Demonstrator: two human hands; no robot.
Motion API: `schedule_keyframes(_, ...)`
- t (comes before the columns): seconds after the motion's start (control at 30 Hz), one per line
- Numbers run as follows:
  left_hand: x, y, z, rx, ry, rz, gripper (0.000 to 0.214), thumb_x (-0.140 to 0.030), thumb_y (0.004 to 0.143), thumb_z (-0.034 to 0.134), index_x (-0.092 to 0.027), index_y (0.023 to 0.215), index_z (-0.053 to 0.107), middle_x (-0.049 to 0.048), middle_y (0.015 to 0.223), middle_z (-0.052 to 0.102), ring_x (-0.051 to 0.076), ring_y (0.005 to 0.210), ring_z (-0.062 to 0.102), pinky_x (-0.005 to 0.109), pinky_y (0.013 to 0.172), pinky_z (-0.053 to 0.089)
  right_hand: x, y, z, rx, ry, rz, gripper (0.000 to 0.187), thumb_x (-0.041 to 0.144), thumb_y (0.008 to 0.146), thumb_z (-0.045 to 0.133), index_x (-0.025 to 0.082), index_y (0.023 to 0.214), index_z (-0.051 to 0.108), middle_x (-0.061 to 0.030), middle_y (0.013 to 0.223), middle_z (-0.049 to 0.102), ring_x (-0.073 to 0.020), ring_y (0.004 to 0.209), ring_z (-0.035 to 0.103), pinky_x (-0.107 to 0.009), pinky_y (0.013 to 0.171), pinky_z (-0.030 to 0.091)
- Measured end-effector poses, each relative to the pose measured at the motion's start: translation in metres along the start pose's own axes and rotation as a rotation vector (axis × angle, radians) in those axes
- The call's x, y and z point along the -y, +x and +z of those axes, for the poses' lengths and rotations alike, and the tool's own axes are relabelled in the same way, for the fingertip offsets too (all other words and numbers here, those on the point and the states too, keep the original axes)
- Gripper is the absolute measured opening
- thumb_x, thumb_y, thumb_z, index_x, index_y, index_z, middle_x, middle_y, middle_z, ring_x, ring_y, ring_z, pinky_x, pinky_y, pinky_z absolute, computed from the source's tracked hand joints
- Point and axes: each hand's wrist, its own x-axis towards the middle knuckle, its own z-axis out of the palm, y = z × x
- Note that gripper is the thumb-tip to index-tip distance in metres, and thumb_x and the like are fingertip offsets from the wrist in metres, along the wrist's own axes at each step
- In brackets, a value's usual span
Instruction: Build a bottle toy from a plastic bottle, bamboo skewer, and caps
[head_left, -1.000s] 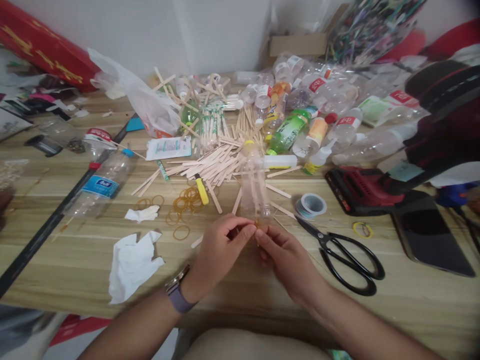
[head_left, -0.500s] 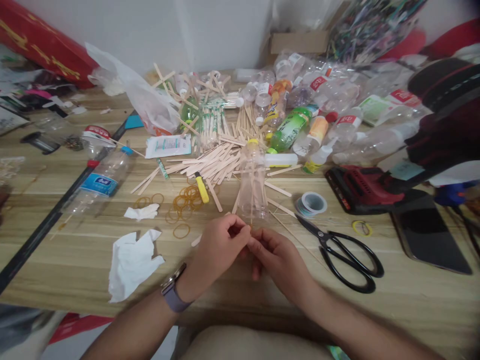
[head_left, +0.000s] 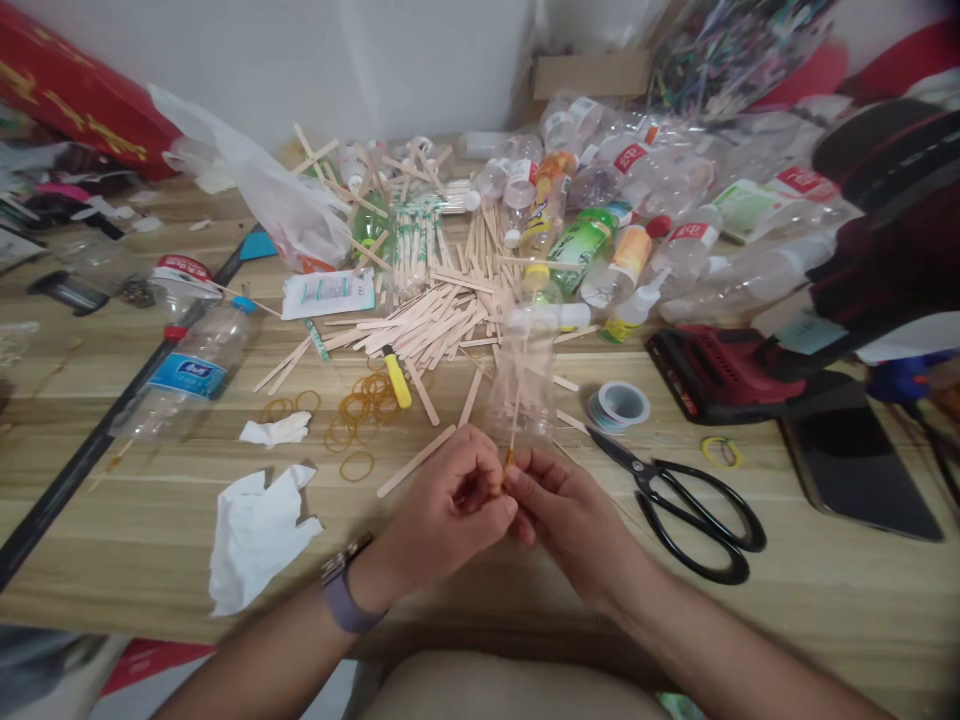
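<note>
Item: clear bottle [head_left: 525,380], empty and uncapped or capped (cannot tell which). It is near the middle of the bench [head_left: 825,590], a little toward the front edge, with its base apparently turned toward the person. Item: thin stick [head_left: 515,415], running along the bottle and down to the hands, with a small orange-yellow bit at its near end, possibly a rubber band but too small to be sure. Left hand [head_left: 450,505], with a wristwatch [head_left: 341,590]: fingers curled in, thumb and forefinger pinched on the stick's near end. Right hand [head_left: 574,515]: fingertips closed on the same spot from the other side, touching the left hand's. Surroundings: loose rubber bands [head_left: 360,410] just left of the bottle, a heap of flat wooden sticks [head_left: 431,320] behind them, a tape roll [head_left: 619,405] and black scissors [head_left: 679,500] to the right, a crumpled tissue [head_left: 255,535] toward the front left, and a red power tool [head_left: 712,370] toward the right edge. Handling note, as a judgement: the work at the stick's end looks fiddly. It would go best with the pinch close to the bottle's base, the stick in line with the bottle so it does not bow or snap, one hand steadying while the other works, and the bottle resting on the bench.
</note>
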Motion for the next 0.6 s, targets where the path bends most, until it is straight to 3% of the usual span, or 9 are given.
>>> schedule_keyframes(0.2, 0.001, -0.003, 0.005, -0.154, 0.338, 0.271, 0.024, -0.004, 0.082, 0.054, -0.021, 0.07, 0.041, -0.0024, 0.079, 0.051, 0.009, 0.071, 0.05, 0.019, 0.062, 0.041, -0.008, -0.001, 0.004, 0.019, 0.016, 0.041, 0.05, 0.059, 0.074, 0.081, 0.015, 0.076, 0.058, 0.0041, 0.06, 0.055, -0.0059, 0.043, 0.047, -0.02, 0.046, 0.033)
schedule_keyframes(0.37, 0.005, -0.004, 0.007, -0.359, 0.512, 0.319, 0.026, -0.003, 0.083, 0.056, -0.021, 0.073, 0.041, -0.0049, 0.077, 0.053, 0.007, 0.066, 0.05, 0.017, 0.061, 0.041, -0.012, -0.002, 0.005, 0.018, 0.02, -0.02, 0.045, 0.055, 0.08, 0.078, 0.015, 0.078, 0.059, 0.0041, 0.057, 0.054, -0.0068, 0.047, 0.048, -0.019, 0.049, 0.034)
schedule_keyframes(0.5, 0.005, -0.004, 0.006, -0.443, 0.629, 0.363, 0.022, -0.004, 0.085, 0.056, -0.022, 0.078, 0.045, -0.0048, 0.077, 0.052, 0.007, 0.064, 0.05, 0.017, 0.06, 0.042, -0.013, -0.001, 0.006, 0.019, 0.03, -0.066, 0.042, 0.052, 0.082, 0.077, 0.015, 0.077, 0.058, 0.0024, 0.065, 0.059, -0.0061, 0.049, 0.05, -0.019, 0.051, 0.037)
schedule_keyframes(0.6, 0.005, -0.004, 0.003, -0.42, 0.788, 0.449, 0.018, -0.006, 0.089, 0.053, -0.02, 0.077, 0.053, -0.0008, 0.086, 0.056, 0.008, 0.068, 0.055, 0.019, 0.062, 0.044, -0.014, 0.0, 0.007, 0.011, 0.02, -0.107, 0.04, 0.049, 0.085, 0.076, 0.015, 0.076, 0.058, 0.0031, 0.065, 0.058, -0.006, 0.05, 0.05, -0.018, 0.052, 0.038)
